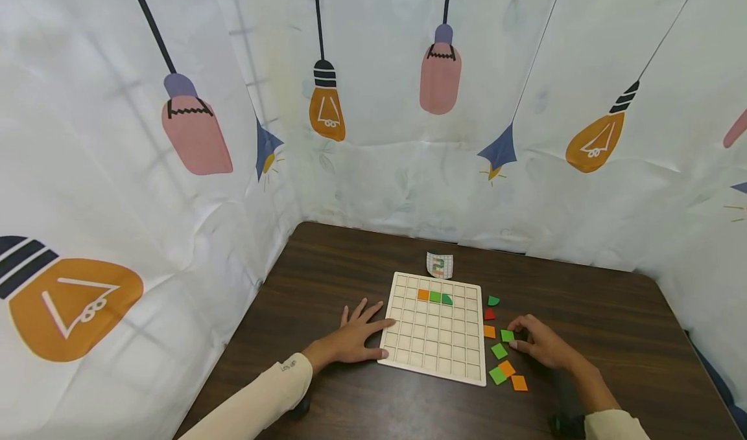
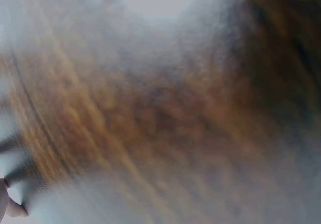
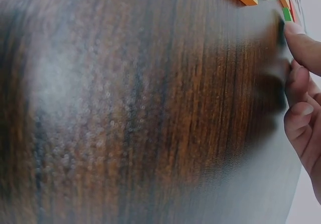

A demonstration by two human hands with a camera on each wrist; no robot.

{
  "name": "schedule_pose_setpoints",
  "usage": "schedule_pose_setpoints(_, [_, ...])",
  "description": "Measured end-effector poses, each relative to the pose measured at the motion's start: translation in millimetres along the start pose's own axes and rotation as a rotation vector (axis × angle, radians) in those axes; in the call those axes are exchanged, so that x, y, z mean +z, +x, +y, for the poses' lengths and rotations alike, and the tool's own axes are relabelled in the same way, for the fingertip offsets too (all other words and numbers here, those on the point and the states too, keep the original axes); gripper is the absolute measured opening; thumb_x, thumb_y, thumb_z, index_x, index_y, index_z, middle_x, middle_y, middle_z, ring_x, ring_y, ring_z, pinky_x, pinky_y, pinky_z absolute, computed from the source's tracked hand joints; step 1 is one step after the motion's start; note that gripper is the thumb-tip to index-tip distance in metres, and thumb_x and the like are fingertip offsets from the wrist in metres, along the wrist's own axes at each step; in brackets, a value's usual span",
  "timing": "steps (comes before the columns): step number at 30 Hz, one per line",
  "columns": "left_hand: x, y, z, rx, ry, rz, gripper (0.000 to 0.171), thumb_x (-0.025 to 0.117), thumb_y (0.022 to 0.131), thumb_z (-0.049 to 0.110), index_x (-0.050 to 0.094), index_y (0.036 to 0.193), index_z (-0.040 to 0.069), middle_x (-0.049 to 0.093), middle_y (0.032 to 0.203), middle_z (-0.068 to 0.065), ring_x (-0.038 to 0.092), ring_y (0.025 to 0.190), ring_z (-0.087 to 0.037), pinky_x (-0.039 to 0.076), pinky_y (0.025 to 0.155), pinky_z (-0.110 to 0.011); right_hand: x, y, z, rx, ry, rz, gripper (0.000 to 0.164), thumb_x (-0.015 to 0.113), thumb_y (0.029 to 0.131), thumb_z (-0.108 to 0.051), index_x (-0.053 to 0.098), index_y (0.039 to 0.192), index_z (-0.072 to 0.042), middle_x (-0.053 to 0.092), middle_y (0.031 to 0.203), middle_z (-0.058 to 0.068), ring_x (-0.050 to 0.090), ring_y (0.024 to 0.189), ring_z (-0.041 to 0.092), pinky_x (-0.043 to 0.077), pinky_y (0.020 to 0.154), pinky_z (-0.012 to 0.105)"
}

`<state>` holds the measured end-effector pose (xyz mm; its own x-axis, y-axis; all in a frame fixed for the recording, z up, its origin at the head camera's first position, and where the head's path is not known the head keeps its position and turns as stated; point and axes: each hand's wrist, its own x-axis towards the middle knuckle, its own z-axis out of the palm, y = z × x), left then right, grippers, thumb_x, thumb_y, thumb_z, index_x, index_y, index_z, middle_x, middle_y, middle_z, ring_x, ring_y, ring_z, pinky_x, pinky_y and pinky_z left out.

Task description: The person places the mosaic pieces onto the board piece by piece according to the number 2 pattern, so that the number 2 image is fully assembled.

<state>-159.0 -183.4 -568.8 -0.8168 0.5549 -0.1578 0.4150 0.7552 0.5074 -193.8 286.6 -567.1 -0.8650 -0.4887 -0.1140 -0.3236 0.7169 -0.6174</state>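
Note:
A pale gridded board [image 1: 432, 343] lies on the table. Near its top, an orange square tile [image 1: 423, 294], a green square tile [image 1: 435, 297] and a dark green curved tile [image 1: 447, 299] sit side by side in one row. My left hand [image 1: 353, 339] spreads its fingers against the board's left edge, thumb on the lower left corner. To the right of the board, my right hand [image 1: 539, 343] pinches another green square tile [image 1: 506, 336] between thumb and fingers. The right wrist view shows the thumb [image 3: 303, 45] close to a green tile edge; the left wrist view is mostly blurred tabletop.
Loose tiles lie along the board's right side: a dark green curved one [image 1: 493, 301], a red one [image 1: 489, 314], and several orange [image 1: 519, 383] and green squares [image 1: 498, 351]. Behind the board is a small printed card [image 1: 439, 266]. White patterned cloth [image 1: 373, 187] hangs behind the table.

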Motion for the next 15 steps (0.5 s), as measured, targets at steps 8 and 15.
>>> schedule_pose_setpoints(8, [-0.1, -0.2, 0.1, -0.01, 0.006, -0.005, 0.069, 0.059, 0.094, 0.061, 0.039, 0.155, 0.037, 0.015, 0.169, -0.007, 0.001, 0.154, -0.047, 0.002, 0.109, -0.081, -1.3, 0.6, -1.3, 0.032, 0.019, 0.002, 0.025, 0.071, 0.095, -0.02, 0.06, 0.114, -0.008, 0.059, 0.107, 0.006, 0.044, 0.072, 0.004, 0.041, 0.062, 0.024])
schedule_pose_setpoints(15, [-0.6, -0.6, 0.9, -0.014, 0.006, -0.011, 0.068, 0.059, 0.094, 0.062, 0.039, 0.155, 0.038, 0.014, 0.169, -0.006, 0.0, 0.154, -0.046, 0.001, 0.109, -0.08, -2.9, 0.8, -3.0, 0.053, 0.133, -0.018, 0.025, 0.067, 0.097, -0.014, 0.056, 0.117, -0.002, 0.057, 0.094, 0.005, 0.048, 0.058, 0.005, 0.046, 0.051, 0.026])
